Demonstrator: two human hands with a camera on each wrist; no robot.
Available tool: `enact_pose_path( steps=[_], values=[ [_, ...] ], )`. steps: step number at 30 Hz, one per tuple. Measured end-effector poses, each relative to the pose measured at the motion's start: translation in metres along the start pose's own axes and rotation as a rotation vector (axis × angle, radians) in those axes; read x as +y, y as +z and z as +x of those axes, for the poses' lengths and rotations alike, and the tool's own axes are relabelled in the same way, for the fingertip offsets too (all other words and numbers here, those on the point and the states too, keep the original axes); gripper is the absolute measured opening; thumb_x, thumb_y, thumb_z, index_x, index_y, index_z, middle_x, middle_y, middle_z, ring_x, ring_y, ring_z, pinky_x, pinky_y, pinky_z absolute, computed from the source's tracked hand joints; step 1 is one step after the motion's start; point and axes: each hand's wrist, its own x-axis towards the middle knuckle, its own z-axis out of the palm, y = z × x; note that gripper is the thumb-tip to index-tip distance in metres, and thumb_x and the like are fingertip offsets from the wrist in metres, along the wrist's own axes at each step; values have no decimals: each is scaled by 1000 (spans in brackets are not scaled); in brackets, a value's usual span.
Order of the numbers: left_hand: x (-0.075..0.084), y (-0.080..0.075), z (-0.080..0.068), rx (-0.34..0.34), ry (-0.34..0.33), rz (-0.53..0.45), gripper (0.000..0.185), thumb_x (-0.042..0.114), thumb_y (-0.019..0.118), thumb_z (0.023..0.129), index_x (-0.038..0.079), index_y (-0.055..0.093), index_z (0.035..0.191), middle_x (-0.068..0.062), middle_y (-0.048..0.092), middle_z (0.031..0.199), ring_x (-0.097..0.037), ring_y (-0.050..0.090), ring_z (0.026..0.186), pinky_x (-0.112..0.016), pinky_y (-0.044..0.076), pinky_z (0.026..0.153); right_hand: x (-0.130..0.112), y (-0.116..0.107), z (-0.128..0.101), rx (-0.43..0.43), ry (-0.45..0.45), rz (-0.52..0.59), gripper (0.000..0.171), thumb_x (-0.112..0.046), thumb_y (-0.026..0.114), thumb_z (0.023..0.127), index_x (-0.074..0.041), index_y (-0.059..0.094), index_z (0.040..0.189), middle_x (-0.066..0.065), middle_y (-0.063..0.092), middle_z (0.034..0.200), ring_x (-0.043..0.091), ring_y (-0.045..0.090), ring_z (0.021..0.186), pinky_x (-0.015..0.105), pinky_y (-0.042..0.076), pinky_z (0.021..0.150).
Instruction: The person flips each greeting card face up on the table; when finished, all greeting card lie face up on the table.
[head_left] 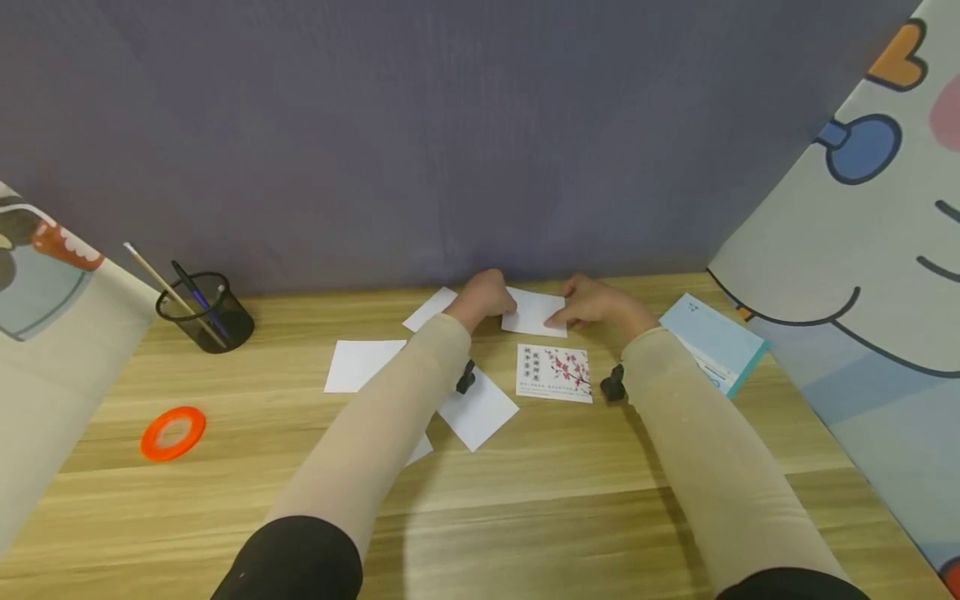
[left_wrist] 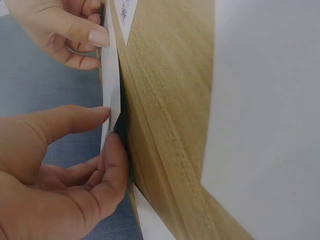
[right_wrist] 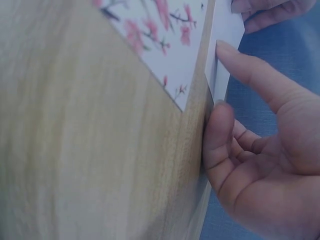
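Note:
A white card [head_left: 536,313] is at the back of the table, between both hands. My left hand [head_left: 486,298] pinches its left edge between thumb and finger, as the left wrist view shows from close by. At the opposite edge my right hand [head_left: 592,303] has thumb and forefinger on the card [right_wrist: 220,55]; the right wrist view shows them pinching it. Just in front lies a card printed with red blossom branches and dark characters [head_left: 554,373], flat on the wood. Other white cards [head_left: 477,408] lie under and beside my left forearm, partly hidden by it.
An orange ring-shaped roll [head_left: 153,435] lies at the left, with a black mesh pen cup [head_left: 238,323] behind it. A light blue packet [head_left: 716,333] is on the right. A grey partition [head_left: 450,150] closes off the back, and printed panels [head_left: 877,333] flank the table.

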Motion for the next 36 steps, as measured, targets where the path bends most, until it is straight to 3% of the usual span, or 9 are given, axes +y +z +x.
enact_pose_path(
  steps=[8,16,20,29,36],
  values=[
    [-1,1,0,34,20,-51,55,9,70,93,-2,59,146,-18,63,150,-33,62,134,-41,51,118,4,3,4,29,-1,61,80,-27,78,97,12,33,150,22,59,123,24,67,98,31,60,87],
    [-1,2,-3,66,33,-76,55,5,67,93,0,54,146,-18,65,143,-32,62,124,-40,53,110,6,1,8,89,2,138,65,-20,78,97,14,43,141,15,63,100,14,67,75,25,61,73],
    [-3,3,-3,56,42,-72,56,5,65,93,1,52,147,-18,64,144,-32,61,121,-40,54,108,6,2,6,111,21,167,65,-22,78,98,12,43,141,16,62,104,14,67,74,26,62,73],
    [-1,3,-5,67,40,-116,61,4,64,93,2,48,151,-18,60,150,-32,60,130,-42,51,115,3,2,-1,172,33,212,63,-25,75,101,11,43,141,22,63,112,20,70,80,33,65,79],
    [0,4,-6,85,28,-149,60,4,64,94,2,49,151,-17,60,150,-31,61,128,-41,52,114,3,4,-1,200,40,276,62,-22,74,102,10,39,142,22,60,116,20,69,81,30,65,77]
  ],
)
